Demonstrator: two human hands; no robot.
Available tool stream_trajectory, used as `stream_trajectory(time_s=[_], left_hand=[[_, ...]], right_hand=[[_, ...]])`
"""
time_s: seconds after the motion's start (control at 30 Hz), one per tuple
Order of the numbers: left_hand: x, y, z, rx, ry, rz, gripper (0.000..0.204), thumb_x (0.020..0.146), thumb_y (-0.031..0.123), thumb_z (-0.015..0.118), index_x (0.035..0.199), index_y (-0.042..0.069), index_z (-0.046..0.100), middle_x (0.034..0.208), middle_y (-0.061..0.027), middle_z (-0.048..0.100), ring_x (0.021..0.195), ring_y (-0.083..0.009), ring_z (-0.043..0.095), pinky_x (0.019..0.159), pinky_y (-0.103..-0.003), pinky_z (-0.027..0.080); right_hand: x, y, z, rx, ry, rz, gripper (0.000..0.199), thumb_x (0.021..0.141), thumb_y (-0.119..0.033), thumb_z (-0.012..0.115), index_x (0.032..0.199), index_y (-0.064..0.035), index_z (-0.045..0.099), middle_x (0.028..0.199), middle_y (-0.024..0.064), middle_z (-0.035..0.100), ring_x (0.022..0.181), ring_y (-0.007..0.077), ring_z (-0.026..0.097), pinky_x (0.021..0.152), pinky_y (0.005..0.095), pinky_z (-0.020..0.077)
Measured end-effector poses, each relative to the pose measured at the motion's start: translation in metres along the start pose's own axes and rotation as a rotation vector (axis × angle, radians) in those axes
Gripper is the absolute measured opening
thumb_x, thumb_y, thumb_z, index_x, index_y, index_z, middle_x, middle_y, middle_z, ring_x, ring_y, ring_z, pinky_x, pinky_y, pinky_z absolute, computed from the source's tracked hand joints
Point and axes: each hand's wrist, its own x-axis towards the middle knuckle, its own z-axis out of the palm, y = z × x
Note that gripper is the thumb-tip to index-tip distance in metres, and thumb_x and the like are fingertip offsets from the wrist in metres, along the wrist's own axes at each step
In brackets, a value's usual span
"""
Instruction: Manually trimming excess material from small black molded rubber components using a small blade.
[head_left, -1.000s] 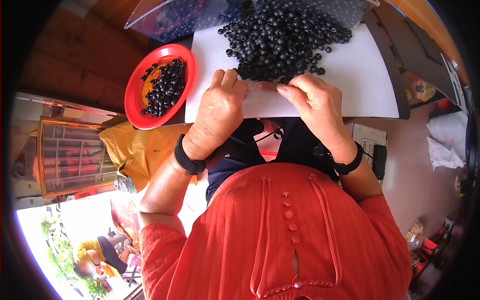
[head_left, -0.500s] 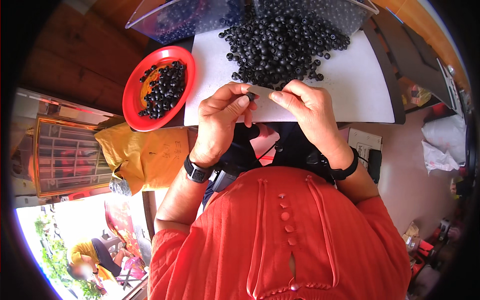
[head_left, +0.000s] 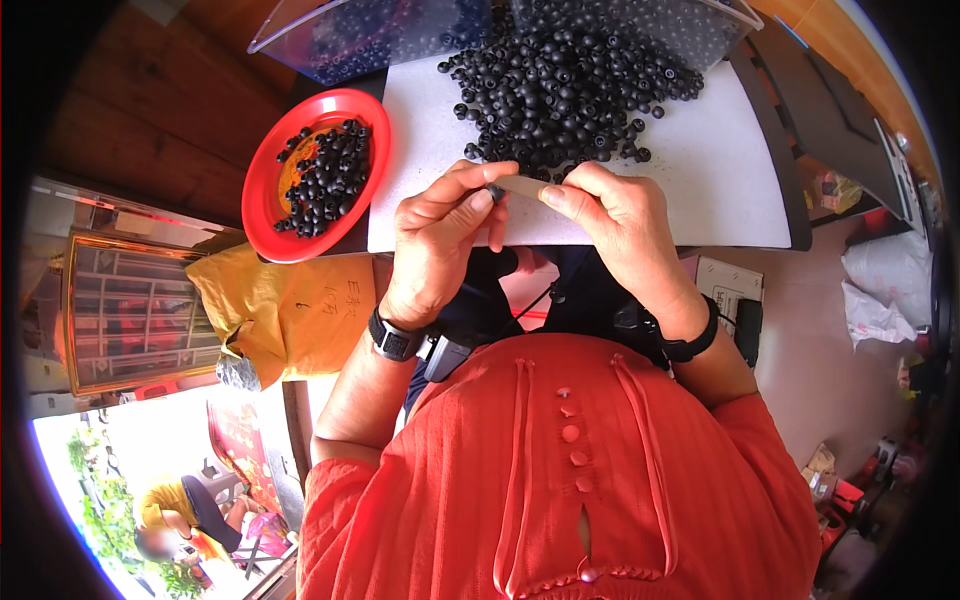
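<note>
My left hand (head_left: 435, 235) pinches a small round black piece (head_left: 495, 192) between thumb and fingers, above the near edge of the white tabletop (head_left: 725, 180). In my right hand (head_left: 630, 225) is a thin flat greyish blade (head_left: 523, 186), gripped between thumb and forefinger. Its far end reaches the black piece and my left fingertips. Just beyond both hands lies a heap of round black pieces (head_left: 550, 100), several with a visible hole. To the left, a red plate (head_left: 260, 165) carries more black pieces.
Clear plastic bins (head_left: 300, 35) with black pieces stand at the far side. A yellow bag (head_left: 300, 310) sits below the plate. White plastic bags (head_left: 885, 280) lie at the right. Another person (head_left: 175, 505) is seated at lower left, well away from the table.
The blade has tilted slightly against the black piece, and my left forefinger has shifted a little over it. Both hands stay in nearly the same place.
</note>
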Motion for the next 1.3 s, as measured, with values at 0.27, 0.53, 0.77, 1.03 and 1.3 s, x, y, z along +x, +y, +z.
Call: stream_trajectory(time_s=[0.27,0.53,0.77,1.03,1.3], left_hand=[[-0.001,0.000,0.000,-0.016,-0.003,0.010,0.027,0.104,-0.001,0.055,0.127,-0.004,0.070,0.103,-0.0054,0.063,0.078,-0.0126,0.061,0.070,-0.025,0.055],[-0.002,0.001,0.001,-0.041,0.007,-0.002,0.024,0.104,-0.002,0.055,0.122,-0.005,0.070,0.103,-0.0059,0.063,0.079,-0.0127,0.062,0.069,-0.026,0.056],[-0.012,0.018,0.005,0.057,0.089,0.083,0.023,0.103,-0.004,0.055,0.120,-0.006,0.070,0.099,-0.0069,0.062,0.077,-0.0125,0.062,0.063,-0.025,0.054],[-0.018,0.084,-0.070,0.900,0.586,0.314,0.023,0.093,-0.004,0.064,0.112,0.003,0.076,0.101,-0.0031,0.066,0.077,-0.0119,0.059,0.064,-0.025,0.049],[0.013,0.039,-0.021,1.160,0.264,0.360,0.024,0.078,-0.001,0.077,0.101,0.004,0.075,0.100,-0.0116,0.066,0.099,-0.0310,0.061,0.084,-0.041,0.051]], right_hand=[[0.000,0.005,0.001,0.012,0.003,-0.073,0.032,0.096,-0.032,0.073,0.077,-0.0069,0.066,0.053,0.0096,0.053,0.046,0.0257,0.054,0.048,0.0389,0.0405],[-0.004,0.006,0.003,0.047,-0.008,-0.052,0.029,0.096,-0.026,0.074,0.078,-0.0055,0.066,0.054,0.0077,0.051,0.046,0.0189,0.048,0.048,0.0351,0.0382],[-0.006,0.008,-0.003,0.320,0.047,0.070,0.025,0.097,-0.018,0.074,0.084,0.0024,0.068,0.059,-0.0008,0.048,0.055,0.0049,0.039,0.049,0.0259,0.0315],[-0.007,0.012,-0.002,0.276,0.085,-0.007,0.025,0.096,-0.017,0.075,0.082,0.0021,0.068,0.057,0.0006,0.046,0.053,0.0054,0.039,0.048,0.0266,0.0314],[-0.007,0.012,-0.001,0.287,0.108,0.001,0.024,0.095,-0.018,0.075,0.082,0.0014,0.067,0.058,0.0018,0.049,0.052,0.0060,0.041,0.049,0.0270,0.0338]])
